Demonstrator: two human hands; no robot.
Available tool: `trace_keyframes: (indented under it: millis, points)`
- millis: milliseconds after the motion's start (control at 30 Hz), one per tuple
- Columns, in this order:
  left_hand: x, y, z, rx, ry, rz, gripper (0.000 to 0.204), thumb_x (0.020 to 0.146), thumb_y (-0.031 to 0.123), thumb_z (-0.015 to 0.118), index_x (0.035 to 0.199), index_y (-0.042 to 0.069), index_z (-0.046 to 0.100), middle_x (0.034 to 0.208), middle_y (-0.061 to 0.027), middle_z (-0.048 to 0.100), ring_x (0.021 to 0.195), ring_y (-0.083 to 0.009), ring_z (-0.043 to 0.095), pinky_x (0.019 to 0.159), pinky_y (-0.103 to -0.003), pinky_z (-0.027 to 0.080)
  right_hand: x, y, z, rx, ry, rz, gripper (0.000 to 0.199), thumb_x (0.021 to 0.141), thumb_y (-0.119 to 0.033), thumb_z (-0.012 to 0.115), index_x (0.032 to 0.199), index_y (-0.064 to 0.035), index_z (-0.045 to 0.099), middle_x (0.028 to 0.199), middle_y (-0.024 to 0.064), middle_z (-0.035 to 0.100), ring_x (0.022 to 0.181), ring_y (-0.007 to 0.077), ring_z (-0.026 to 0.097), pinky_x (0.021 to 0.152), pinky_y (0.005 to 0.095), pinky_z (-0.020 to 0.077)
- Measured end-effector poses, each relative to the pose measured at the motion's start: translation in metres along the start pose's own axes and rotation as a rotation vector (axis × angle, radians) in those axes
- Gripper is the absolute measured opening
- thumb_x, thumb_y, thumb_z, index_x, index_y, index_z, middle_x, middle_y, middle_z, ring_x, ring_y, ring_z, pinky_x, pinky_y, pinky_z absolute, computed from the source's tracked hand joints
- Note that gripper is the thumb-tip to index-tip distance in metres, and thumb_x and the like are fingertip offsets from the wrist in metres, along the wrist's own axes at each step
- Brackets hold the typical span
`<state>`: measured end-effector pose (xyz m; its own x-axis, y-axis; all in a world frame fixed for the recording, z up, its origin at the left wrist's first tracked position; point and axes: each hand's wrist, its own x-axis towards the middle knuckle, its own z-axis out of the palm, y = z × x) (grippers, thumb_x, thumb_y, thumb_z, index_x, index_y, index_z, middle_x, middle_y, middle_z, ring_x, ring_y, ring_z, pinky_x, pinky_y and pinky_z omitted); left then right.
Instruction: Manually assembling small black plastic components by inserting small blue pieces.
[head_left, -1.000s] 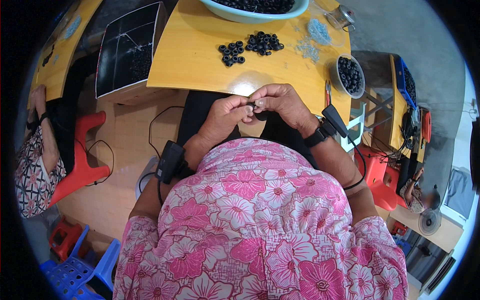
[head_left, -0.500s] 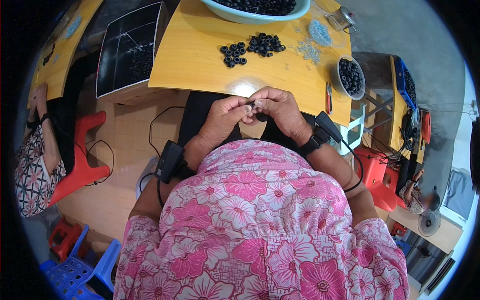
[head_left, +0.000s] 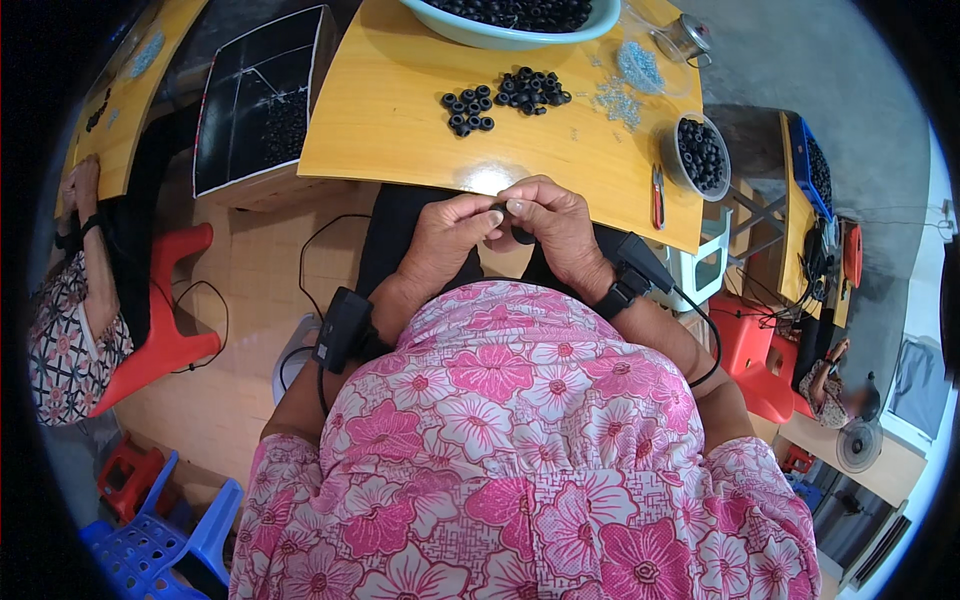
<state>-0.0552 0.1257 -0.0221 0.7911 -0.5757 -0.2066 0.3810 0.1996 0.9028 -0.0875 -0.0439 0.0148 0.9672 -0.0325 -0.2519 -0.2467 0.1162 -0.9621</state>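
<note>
Just off the near table edge, my left hand (head_left: 440,238) and my right hand (head_left: 566,228) meet with their fingertips together. Both are closed in a pinch on a small black ring-like part (head_left: 522,236), which the fingers mostly cover. Beyond them on the yellow table (head_left: 390,120) lie two clusters of similar thick black rings, a smaller one (head_left: 467,110) and a denser one (head_left: 533,90). A pair of red-handled snips (head_left: 657,197) rests near the right edge.
A pale blue basin (head_left: 480,36) and a clear tub (head_left: 726,170) hold black parts. Small clear pieces (head_left: 617,104) lie scattered beside a clear dish. A black-lined box (head_left: 225,130) stands left. Co-workers sit left and far right; a red stool (head_left: 165,320) is at left.
My hands stay together at the same spot, with only slight shifts of fingers and wrists. The co-worker's arms at left have moved a little.
</note>
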Motion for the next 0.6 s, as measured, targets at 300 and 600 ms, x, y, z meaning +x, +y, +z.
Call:
trace_keyframes:
  millis: [300,600]
  points:
    - [0.0002,0.0014,0.0007,-0.087,0.022,-0.042,0.023,0.087,0.007,0.06,0.106,-0.004,0.061,0.093,-0.0087,0.066,0.082,-0.0118,0.061,0.075,-0.023,0.05,0.0005,-0.002,-0.0031,0.155,-0.074,0.1,0.013,0.088,-0.009,0.059,0.098,-0.0012,0.063,0.083,0.0024,0.062,0.073,0.0083,0.055,0.07,0.023,0.0476]
    - [-0.0008,0.0016,0.0036,-0.137,0.021,0.025,0.016,0.086,0.006,0.061,0.099,-0.003,0.06,0.09,-0.0104,0.066,0.077,-0.011,0.06,0.07,-0.022,0.049,0.001,-0.0018,-0.0035,0.299,-0.099,0.176,0.017,0.089,-0.008,0.056,0.099,0.0051,0.061,0.076,0.0093,0.063,0.07,0.0175,0.064,0.065,0.0237,0.0497]
